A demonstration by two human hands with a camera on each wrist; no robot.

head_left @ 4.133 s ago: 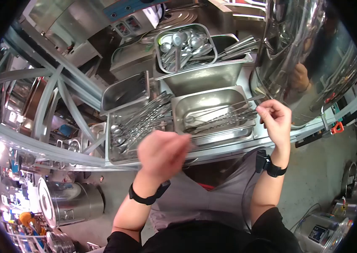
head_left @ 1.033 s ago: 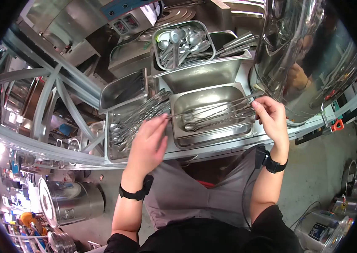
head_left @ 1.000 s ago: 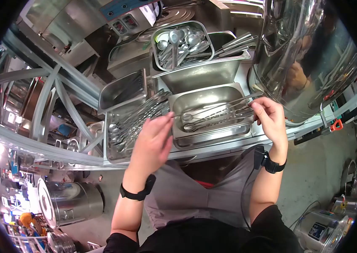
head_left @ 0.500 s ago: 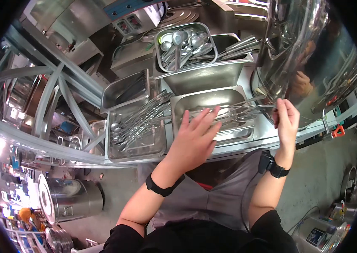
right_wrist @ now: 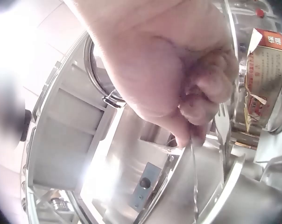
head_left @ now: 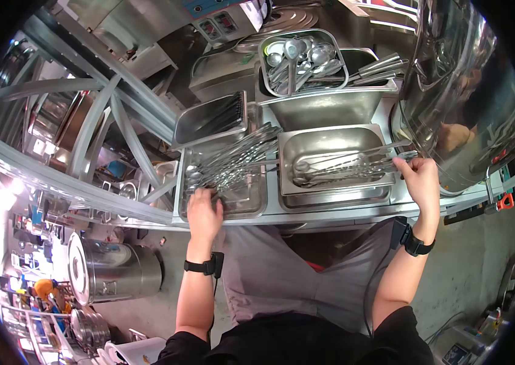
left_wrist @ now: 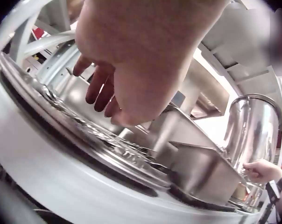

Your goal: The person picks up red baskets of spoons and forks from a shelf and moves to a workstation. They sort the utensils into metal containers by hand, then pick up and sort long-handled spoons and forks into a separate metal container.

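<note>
My right hand (head_left: 420, 179) is at the right end of a steel pan (head_left: 330, 135), with thumb and fingertips pinching the thin twisted handle of a bar spoon (right_wrist: 194, 177). Beside that handle, a fork-tipped end (right_wrist: 222, 126) sticks up. Several bar spoons (head_left: 342, 164) lie across the pan, bowls to the left and handles over its right rim. My left hand (head_left: 204, 213) hangs at the front left of a shallow tray (head_left: 251, 208), fingers loosely bent close over a heap of twisted bar spoons (head_left: 233, 159). Nothing shows in its grasp in the left wrist view.
Behind the pan stands a deep steel bin (head_left: 330, 112), topped by a container (head_left: 261, 67) of spoons and ladles. A smaller pan (head_left: 208, 135) with dark utensils sits back left. A tall shiny steel vessel (head_left: 470, 115) rises at the right. The counter's front edge (head_left: 330, 219) runs before my legs.
My left hand has moved from over the steel pan leftward to the tray of bar spoons. My right hand stays by the pan's right end. The head view has turned, shifting everything rightward.
</note>
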